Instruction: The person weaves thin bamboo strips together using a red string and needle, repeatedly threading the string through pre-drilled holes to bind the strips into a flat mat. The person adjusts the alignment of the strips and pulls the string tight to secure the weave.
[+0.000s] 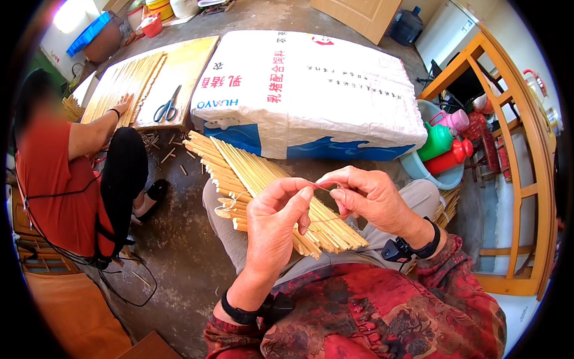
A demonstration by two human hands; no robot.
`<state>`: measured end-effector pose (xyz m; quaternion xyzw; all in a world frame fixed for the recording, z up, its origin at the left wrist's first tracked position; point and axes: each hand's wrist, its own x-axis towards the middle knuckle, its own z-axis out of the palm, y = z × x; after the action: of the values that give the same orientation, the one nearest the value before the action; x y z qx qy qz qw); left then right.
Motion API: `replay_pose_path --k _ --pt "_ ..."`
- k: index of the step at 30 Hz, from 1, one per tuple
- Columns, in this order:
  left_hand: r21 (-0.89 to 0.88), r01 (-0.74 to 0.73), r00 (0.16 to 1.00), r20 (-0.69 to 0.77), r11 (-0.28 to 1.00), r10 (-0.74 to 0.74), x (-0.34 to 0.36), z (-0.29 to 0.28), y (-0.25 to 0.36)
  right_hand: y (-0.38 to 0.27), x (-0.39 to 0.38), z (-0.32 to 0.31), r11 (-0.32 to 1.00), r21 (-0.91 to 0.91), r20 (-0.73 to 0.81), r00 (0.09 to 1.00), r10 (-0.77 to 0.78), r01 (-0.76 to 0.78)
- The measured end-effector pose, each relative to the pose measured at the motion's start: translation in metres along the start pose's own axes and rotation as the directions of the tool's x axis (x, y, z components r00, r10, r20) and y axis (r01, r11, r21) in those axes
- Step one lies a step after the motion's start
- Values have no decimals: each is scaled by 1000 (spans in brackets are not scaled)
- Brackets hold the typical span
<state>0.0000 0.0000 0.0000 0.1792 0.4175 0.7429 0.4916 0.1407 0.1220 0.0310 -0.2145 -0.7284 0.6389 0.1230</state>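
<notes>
A thin reddish cord (323, 187) is stretched in a small loop between my two hands, above my lap. My left hand (275, 218) pinches one side of it between thumb and fingertips. The other side is gripped by my right hand (371, 196), thumb against bent forefinger. Beneath them, pale yellow straw-like sticks (257, 170) lie across my knees in two overlapping bunches, their cut ends toward me. A bit of light string (234, 199) shows at the left bunch. Whether the cord passes around any sticks is hidden by my fingers.
A co-worker (66, 173) in red sits at left, one hand on sticks (128, 81) laid on a board (190, 60) with scissors (167, 106). Ahead stands a large block covered with white sacking (335, 78). At right are a basin (412, 170) holding bottles and a wooden frame (529, 191).
</notes>
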Motion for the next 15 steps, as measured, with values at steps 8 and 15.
replay_pose_path --k 8,15 --pt "-17 -1 1000 -11 1000 1 0 2 -1 3 0 -2 995 -79 -8 998 -66 65" --pt "-26 -6 1000 -6 1000 5 0 1 1 1 0 -2 991 -115 15 997 -73 75"
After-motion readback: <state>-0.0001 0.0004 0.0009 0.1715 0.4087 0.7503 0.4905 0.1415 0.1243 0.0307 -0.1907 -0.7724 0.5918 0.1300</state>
